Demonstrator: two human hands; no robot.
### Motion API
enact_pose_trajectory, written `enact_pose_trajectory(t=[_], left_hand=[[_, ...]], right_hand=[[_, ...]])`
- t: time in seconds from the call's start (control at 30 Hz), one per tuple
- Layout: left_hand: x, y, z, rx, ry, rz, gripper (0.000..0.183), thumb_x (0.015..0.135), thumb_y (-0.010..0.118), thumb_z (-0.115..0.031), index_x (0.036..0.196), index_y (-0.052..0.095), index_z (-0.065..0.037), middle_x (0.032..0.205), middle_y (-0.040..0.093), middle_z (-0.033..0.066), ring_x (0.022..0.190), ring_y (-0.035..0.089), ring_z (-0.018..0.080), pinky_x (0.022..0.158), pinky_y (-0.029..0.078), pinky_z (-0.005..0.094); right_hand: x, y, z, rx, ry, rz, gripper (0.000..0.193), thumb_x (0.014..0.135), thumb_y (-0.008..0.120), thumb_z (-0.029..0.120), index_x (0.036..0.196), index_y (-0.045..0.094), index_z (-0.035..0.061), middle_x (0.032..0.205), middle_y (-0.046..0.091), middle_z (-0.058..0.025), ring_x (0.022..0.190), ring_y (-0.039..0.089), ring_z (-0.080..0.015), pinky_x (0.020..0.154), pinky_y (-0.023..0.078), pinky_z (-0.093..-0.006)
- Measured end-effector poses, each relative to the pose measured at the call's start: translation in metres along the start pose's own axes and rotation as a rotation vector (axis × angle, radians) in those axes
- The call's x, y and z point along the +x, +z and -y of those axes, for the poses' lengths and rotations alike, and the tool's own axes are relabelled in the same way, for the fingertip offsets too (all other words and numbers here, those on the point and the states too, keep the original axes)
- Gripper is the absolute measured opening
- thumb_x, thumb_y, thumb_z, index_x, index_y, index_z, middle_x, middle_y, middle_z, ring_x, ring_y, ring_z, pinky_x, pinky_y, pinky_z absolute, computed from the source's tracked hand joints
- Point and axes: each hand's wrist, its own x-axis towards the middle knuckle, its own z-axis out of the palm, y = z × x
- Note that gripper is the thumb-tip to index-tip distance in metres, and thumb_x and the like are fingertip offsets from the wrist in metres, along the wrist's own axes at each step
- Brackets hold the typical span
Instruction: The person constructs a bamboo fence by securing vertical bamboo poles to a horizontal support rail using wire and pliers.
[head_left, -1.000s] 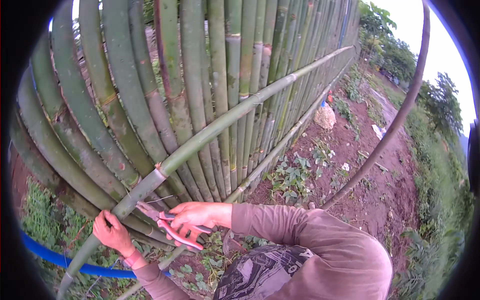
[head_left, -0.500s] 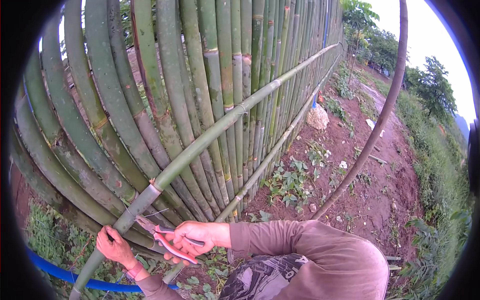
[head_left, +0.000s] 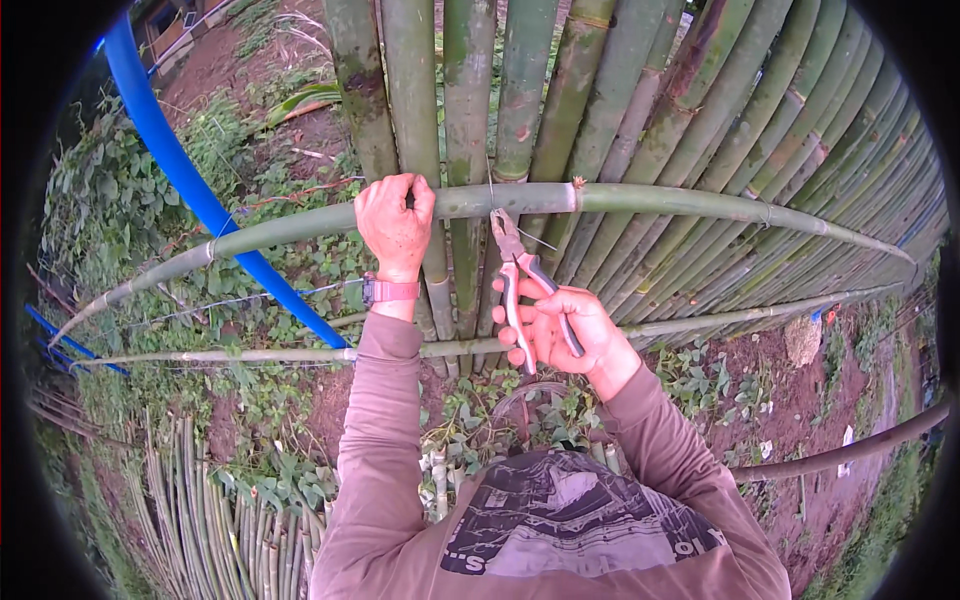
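Observation:
A horizontal bamboo pole [head_left: 660, 198] runs across the upright bamboo stems of a fence. My left hand [head_left: 393, 228] is closed round this pole, with the wrist wearing a pinkish band. Just right of it, my right hand [head_left: 575, 330] holds a pair of pliers [head_left: 507, 242] with red and dark handles, which stand apart. The pliers' jaws touch the lower side of the pole where a thin wire [head_left: 538, 240] loops around it. One wire end sticks out to the right below the pole. Whether the jaws are clamped on the wire, I cannot tell.
Upright bamboo stems [head_left: 467, 90] stand behind the pole, and a second horizontal pole [head_left: 240, 355] crosses lower down. A thick blue pipe [head_left: 175, 165] slants past on the left. Cut bamboo poles [head_left: 250, 545] lie at lower left. A brown curved stem [head_left: 850, 450] is on the right.
The view has swung left and down, so the hands now show near the middle. My left hand still grips the pole; the pliers stay in my right hand by the wire.

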Motion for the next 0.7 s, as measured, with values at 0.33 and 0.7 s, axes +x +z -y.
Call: enact_pose_trajectory(t=[0.33,0.7], left_hand=[[0.009,-0.002,0.016,0.053,0.104,-0.010,0.007,0.082,0.069,-0.016,0.082,0.064,-0.011,0.073,0.063,0.0053,0.071,0.060,0.0261,0.071,0.045,0.0377],[0.004,0.001,0.001,0.039,0.002,-0.048,0.007,0.082,0.069,-0.015,0.083,0.064,-0.010,0.075,0.064,0.0045,0.072,0.061,0.0255,0.075,0.045,0.0374]], right_hand=[[-0.010,0.057,0.031,-2.380,0.021,-0.706,0.044,0.090,0.055,0.012,0.127,0.044,-0.0089,0.103,0.060,-0.0228,0.082,0.065,-0.0323,0.068,0.055,-0.0401],[-0.035,0.070,0.038,-2.836,-0.195,-0.813,0.044,0.092,0.050,0.013,0.132,0.049,-0.0043,0.104,0.059,-0.0181,0.090,0.061,-0.0287,0.063,0.051,-0.0460]])
